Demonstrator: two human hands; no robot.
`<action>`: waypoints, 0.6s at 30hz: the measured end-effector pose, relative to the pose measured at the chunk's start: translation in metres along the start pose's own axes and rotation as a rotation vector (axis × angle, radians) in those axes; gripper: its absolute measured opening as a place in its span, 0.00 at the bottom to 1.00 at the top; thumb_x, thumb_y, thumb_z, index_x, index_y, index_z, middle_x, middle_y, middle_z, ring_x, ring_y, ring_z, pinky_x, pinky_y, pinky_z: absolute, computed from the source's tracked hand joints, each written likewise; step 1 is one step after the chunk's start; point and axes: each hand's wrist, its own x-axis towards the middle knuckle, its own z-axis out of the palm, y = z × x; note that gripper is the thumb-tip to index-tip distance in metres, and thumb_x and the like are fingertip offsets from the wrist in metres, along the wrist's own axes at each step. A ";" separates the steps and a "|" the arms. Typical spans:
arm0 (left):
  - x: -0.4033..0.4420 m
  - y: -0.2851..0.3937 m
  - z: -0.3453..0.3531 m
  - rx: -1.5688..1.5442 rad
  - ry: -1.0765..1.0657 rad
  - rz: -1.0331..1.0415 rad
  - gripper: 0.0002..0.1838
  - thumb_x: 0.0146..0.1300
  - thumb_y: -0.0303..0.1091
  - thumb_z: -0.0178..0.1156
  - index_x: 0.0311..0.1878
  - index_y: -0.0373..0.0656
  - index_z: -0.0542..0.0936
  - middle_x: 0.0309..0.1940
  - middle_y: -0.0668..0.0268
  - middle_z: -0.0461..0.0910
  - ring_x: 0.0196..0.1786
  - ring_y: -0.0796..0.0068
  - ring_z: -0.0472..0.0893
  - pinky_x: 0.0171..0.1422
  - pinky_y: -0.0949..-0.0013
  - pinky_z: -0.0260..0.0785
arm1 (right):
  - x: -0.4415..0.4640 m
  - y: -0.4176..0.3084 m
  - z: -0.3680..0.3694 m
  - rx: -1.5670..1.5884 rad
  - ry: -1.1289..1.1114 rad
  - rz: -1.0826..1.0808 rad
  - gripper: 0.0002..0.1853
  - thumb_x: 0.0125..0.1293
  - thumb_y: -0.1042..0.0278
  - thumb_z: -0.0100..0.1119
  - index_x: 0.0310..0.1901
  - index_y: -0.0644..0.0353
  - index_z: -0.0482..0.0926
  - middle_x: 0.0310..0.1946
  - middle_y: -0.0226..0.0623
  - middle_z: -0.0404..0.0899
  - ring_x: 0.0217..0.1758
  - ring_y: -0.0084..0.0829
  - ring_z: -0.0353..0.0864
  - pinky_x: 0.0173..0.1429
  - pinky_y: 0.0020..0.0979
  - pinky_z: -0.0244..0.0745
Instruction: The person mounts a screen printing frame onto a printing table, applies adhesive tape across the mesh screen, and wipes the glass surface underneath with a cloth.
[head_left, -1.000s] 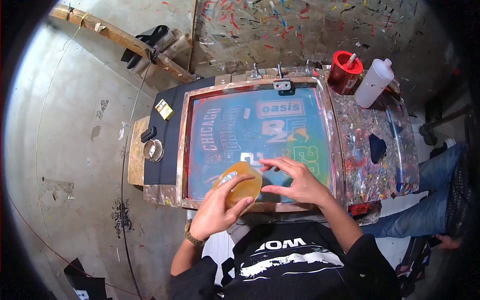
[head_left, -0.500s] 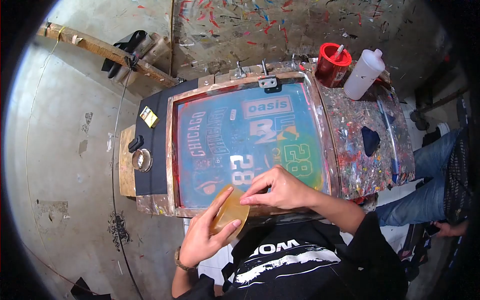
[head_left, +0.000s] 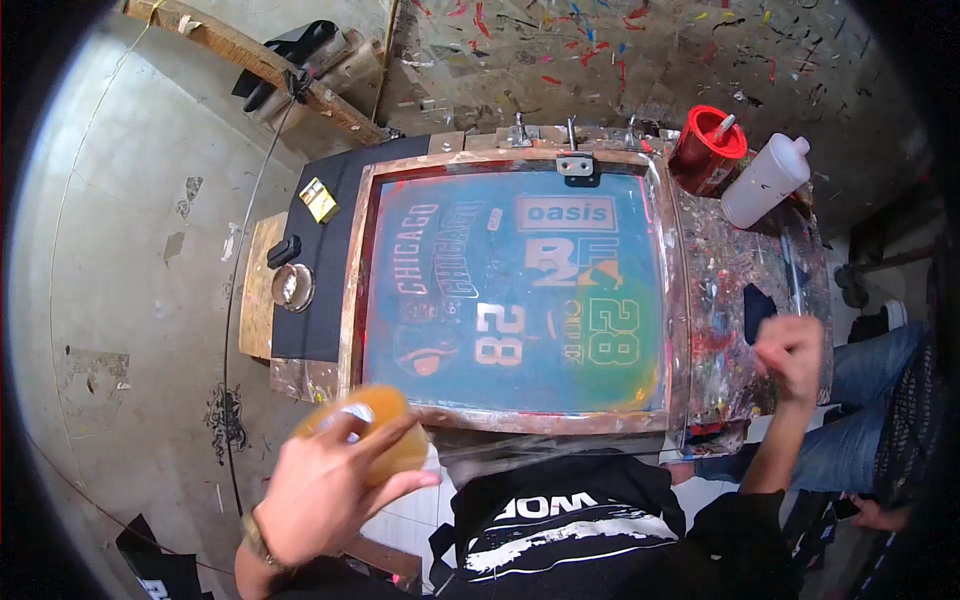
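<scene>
Left hand [head_left: 325, 487] holds a tape roll [head_left: 378, 402], right hand [head_left: 793, 355] well apart.

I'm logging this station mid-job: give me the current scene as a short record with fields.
left hand: holding the amber tape roll at the screen frame's near left corner
right hand: curled, raised out to the right; what it grips is unclear
screen frame: wooden, around a blue mesh with lettering including "oasis"
left of frame: yellow box, small black object, round dish
right of frame: red can, white bottle
</scene>
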 end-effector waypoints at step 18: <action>-0.055 0.015 -0.072 0.156 0.509 0.648 0.19 0.68 0.49 0.67 0.47 0.43 0.90 0.49 0.37 0.83 0.38 0.47 0.87 0.32 0.61 0.80 | -0.102 0.036 0.016 0.523 0.446 -0.206 0.08 0.64 0.69 0.69 0.39 0.63 0.80 0.28 0.32 0.76 0.26 0.25 0.75 0.29 0.24 0.73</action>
